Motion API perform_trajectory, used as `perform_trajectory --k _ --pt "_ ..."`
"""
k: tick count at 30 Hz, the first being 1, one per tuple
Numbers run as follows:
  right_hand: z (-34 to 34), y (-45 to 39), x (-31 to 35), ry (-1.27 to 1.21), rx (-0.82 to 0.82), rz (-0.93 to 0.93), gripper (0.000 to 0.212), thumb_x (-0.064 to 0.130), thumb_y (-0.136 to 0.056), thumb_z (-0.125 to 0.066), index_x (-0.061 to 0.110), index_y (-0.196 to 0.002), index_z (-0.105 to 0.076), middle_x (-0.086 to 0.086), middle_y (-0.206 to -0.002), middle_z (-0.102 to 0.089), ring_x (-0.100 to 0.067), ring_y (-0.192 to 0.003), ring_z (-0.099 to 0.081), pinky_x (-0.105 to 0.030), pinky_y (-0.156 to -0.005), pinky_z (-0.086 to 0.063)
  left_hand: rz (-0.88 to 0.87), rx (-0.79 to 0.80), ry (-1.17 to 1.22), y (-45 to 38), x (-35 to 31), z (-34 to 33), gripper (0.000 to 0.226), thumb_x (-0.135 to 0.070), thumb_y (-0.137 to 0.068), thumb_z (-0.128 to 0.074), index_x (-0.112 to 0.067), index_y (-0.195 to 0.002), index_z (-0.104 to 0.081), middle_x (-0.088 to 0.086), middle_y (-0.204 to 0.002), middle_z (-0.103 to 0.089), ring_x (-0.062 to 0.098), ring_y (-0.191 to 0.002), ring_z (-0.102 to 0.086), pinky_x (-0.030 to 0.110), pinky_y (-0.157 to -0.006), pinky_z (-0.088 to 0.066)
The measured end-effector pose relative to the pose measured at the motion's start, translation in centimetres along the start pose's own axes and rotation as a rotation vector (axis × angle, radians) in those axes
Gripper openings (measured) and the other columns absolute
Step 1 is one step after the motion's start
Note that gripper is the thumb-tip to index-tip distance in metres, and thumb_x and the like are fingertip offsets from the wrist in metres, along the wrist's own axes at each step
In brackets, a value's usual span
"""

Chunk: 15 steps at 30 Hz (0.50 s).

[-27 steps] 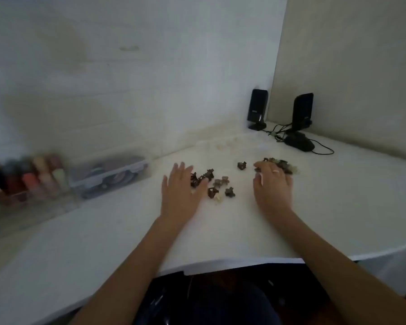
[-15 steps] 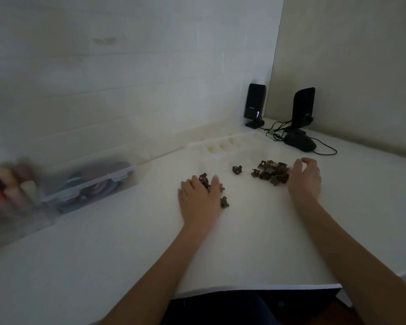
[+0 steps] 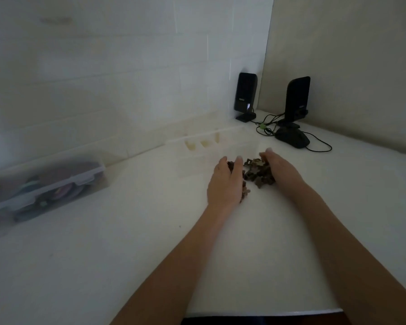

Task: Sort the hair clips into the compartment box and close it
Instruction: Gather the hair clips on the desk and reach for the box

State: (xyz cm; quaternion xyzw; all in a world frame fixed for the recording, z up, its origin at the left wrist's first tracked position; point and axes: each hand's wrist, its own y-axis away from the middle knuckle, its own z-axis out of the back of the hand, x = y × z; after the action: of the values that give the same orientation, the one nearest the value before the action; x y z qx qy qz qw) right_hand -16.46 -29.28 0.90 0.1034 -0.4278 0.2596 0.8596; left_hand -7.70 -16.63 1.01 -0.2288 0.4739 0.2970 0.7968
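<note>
A heap of small dark brown hair clips lies on the white table, hemmed in by both hands. My left hand lies flat on the left of the heap, its fairly straight fingers over some clips. Cupped against the right side is my right hand, fingertips bent round the far edge. Just behind and left of the heap stands the clear compartment box, open, its dividers faintly visible; I cannot tell what is in its compartments.
A clear lidded storage box with colourful contents sits at the left by the wall. Two black speakers, a black mouse and cables fill the back corner. The table's front edge is near my body.
Both hands have drawn together, sweeping the scattered clips into one heap. The left hand slid right and forward; the right hand closed in on the pile's right side.
</note>
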Motion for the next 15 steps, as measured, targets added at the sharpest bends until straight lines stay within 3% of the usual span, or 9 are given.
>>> perform_trajectory --k 3,6,10,13,15 --pt "-0.1 0.4 0.1 -0.148 0.054 0.050 0.061 0.056 -0.097 -0.012 0.029 -0.118 -0.062 0.006 -0.114 -0.061 -0.011 -0.107 -0.052 -0.026 -0.090 -0.033 0.022 0.023 0.157 -0.5 0.0 0.0 0.056 -0.053 -0.104 -0.028 -0.018 -0.141 -0.050 0.006 -0.141 -0.056 0.025 -0.132 -0.050 0.040 -0.115 -0.034" --pt "-0.3 0.4 0.3 -0.245 -0.025 0.055 0.061 0.055 -0.097 -0.013 0.025 -0.122 -0.060 0.004 -0.125 -0.060 -0.012 -0.115 -0.053 -0.025 -0.092 -0.031 0.071 -0.058 0.346 -0.8 0.3 0.1 0.054 -0.046 -0.107 -0.027 -0.013 -0.139 -0.053 0.005 -0.143 -0.055 0.021 -0.135 -0.048 0.031 -0.114 -0.029" --pt "-1.0 0.7 0.8 -0.068 0.027 0.065 0.065 0.061 -0.094 -0.011 0.029 -0.131 -0.054 0.002 -0.139 -0.050 -0.017 -0.129 -0.042 -0.031 -0.103 -0.024 0.030 -0.038 0.153 -0.9 -0.7 -0.8 0.057 -0.042 -0.108 -0.019 -0.008 -0.134 -0.057 0.010 -0.139 -0.058 0.024 -0.131 -0.050 0.028 -0.103 -0.031" --pt "-1.1 1.5 1.7 -0.035 0.058 0.034 0.065 0.061 -0.094 -0.010 0.030 -0.132 -0.053 -0.001 -0.139 -0.050 -0.019 -0.128 -0.043 -0.034 -0.105 -0.024 0.007 0.025 0.093 -0.6 -1.5 -1.6 0.060 -0.046 -0.107 -0.017 -0.012 -0.144 -0.050 0.009 -0.152 -0.048 0.024 -0.141 -0.041 0.036 -0.117 -0.027" --pt "-1.3 2.4 2.1 -0.044 0.041 0.029 0.064 0.057 -0.096 -0.011 0.025 -0.129 -0.055 -0.003 -0.133 -0.055 -0.018 -0.117 -0.048 -0.031 -0.098 -0.028 0.022 0.034 0.088 -0.6 -1.4 -1.6 0.060 -0.045 -0.107 -0.015 -0.013 -0.148 -0.045 0.009 -0.156 -0.043 0.024 -0.145 -0.037 0.039 -0.121 -0.023"
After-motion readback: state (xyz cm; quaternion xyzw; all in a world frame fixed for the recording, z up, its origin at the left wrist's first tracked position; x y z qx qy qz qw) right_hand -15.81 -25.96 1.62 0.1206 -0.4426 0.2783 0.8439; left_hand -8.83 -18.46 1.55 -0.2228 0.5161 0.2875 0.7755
